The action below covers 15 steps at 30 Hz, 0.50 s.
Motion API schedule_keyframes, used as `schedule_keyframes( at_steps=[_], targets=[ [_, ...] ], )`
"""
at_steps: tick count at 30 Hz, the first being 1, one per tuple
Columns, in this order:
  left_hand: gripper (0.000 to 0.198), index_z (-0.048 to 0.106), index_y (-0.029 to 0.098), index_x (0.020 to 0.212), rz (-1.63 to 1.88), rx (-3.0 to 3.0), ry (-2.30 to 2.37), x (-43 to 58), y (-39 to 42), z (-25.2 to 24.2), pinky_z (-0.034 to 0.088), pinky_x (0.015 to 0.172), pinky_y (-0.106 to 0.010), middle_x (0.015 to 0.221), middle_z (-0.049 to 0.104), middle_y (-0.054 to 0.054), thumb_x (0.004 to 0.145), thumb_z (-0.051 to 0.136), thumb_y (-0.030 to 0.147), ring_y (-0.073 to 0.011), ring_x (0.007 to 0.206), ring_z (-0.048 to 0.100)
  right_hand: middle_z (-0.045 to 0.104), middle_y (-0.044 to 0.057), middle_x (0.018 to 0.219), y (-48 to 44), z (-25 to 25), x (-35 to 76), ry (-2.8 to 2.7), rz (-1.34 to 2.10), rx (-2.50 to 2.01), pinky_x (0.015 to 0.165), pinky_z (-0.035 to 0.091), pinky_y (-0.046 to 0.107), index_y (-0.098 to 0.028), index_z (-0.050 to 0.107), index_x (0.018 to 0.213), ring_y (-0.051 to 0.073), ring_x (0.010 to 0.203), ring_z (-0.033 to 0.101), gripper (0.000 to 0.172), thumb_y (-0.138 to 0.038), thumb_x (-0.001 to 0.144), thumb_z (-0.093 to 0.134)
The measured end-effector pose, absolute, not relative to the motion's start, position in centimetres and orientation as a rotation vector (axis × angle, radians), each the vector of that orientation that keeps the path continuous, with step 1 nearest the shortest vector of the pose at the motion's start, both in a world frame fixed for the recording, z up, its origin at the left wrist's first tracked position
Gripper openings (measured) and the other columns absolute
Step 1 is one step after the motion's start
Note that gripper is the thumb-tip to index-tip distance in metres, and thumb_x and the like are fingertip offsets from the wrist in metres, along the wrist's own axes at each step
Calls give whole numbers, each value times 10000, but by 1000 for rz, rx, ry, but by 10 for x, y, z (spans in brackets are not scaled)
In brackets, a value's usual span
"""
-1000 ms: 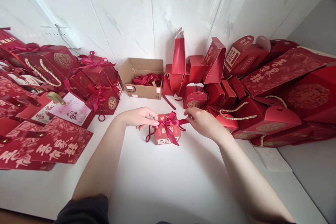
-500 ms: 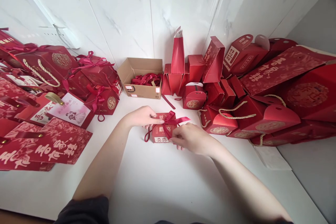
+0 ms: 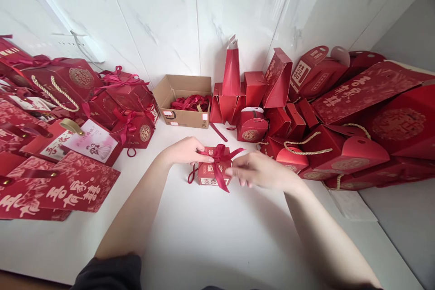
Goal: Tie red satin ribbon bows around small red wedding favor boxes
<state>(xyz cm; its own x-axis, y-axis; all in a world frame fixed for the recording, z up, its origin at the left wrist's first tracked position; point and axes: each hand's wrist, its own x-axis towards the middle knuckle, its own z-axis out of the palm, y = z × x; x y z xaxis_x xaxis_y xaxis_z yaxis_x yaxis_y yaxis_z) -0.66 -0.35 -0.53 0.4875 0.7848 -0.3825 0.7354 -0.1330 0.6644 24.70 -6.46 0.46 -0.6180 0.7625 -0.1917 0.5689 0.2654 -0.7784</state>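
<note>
At centre frame, a small red gift box [image 3: 211,173] is steadied on the white tabletop [image 3: 210,240] by the left hand [image 3: 185,151], fingertips pinching the ribbon bow [image 3: 220,156]. A tail is nipped by the right hand [image 3: 260,171]; the bow could be undone if tugged hard.

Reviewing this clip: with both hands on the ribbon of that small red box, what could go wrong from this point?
1. The left hand pins the small red box only at its top edge while the right hand works the ribbon bow; a sideways tug could slide or tip the box.
2. A loose ribbon tail hangs over the front; pulling it might undo the bow.
3. The red boxes with rope handles sit close beside the right hand and could get knocked.
</note>
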Motion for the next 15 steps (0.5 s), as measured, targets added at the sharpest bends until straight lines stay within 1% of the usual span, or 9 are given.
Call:
schedule_keyframes(
  at_steps=[3,5,8,10,13,15],
  targets=[
    [439,589,156,583,35,1882,1125,-6,-5,-1,347,506,-242,535,495,27,625,759,558,-121,526,484,626,1,759,-48,-8,250,-1961,1013,-1308,652,417,276,-204,610,839,151,684,553,419,-574,933,439],
    [402,593,153,606,0,1857,1055,-5,-6,0,321,505,-236,563,476,36,607,784,507,-109,537,442,628,13,870,-36,-22,248,-1827,984,-1297,744,431,298,-206,611,914,167,789,551,406,-581,925,454],
    [374,607,153,642,-32,1850,1038,-4,-8,1,267,493,-233,573,428,48,621,781,484,-91,532,351,629,35,961,-25,-38,242,-1794,1321,-1154,860,437,331,-184,614,920,188,906,566,428,-591,909,481],
    [383,605,154,647,-34,1878,1061,-3,-9,2,254,493,-234,578,421,49,635,769,500,-90,535,330,626,55,1052,-24,-41,239,-1784,1506,-1070,922,423,343,-172,619,913,196,969,576,429,-587,897,513],
    [400,622,160,678,-37,1926,1077,-2,-10,6,266,503,-237,605,464,39,647,747,538,-99,548,357,586,80,1221,-27,-37,239,-1824,1578,-1002,983,392,352,-169,622,836,228,1108,552,402,-569,858,595],
    [421,625,164,688,-47,1941,1077,-1,-10,8,271,506,-238,612,475,35,653,730,570,-104,554,372,578,89,1246,-28,-33,241,-1880,1597,-950,973,404,362,-166,611,757,250,1142,539,414,-574,829,630]
  ],
)
